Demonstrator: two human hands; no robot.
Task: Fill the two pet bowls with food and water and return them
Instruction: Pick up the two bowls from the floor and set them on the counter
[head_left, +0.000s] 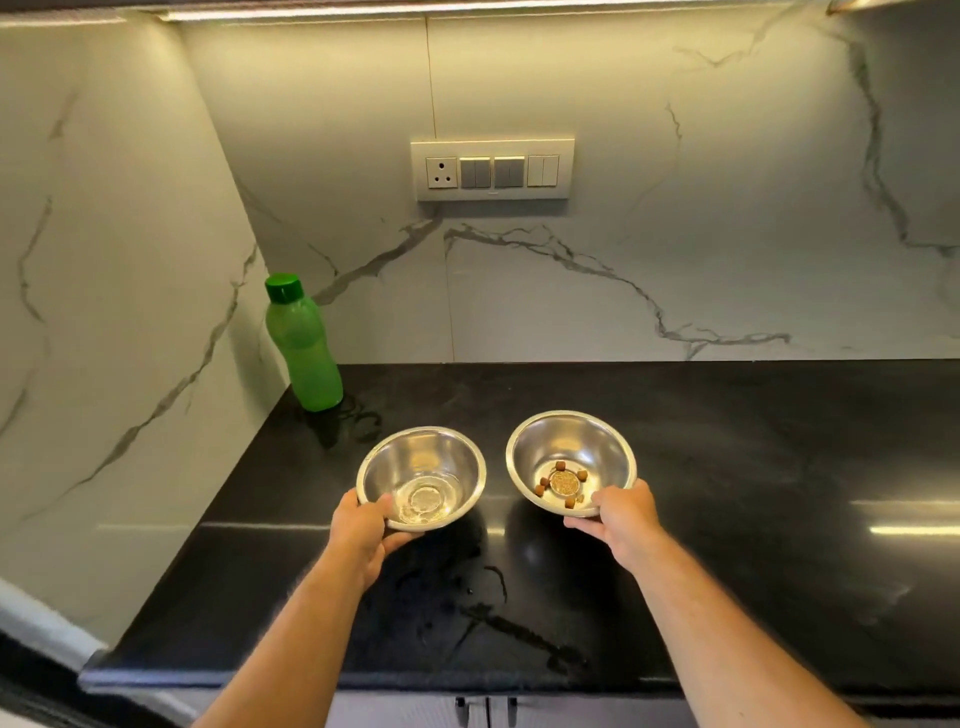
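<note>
Two small steel bowls are over the black countertop (727, 467). The left bowl (422, 462) holds a little clear water. My left hand (363, 530) grips its near rim, thumb over the edge. The right bowl (571, 452) holds several brown kibble pieces around its centre and is tilted toward me. My right hand (623, 519) grips that bowl's near rim. Whether the bowls rest on the counter or are slightly lifted I cannot tell.
A green bottle (304, 348) with its green cap on stands in the back left corner by the marble wall. Water streaks (493, 613) lie on the counter in front of the bowls. A switch panel (492, 169) is on the back wall. Cabinet handles (485, 709) show below the counter edge.
</note>
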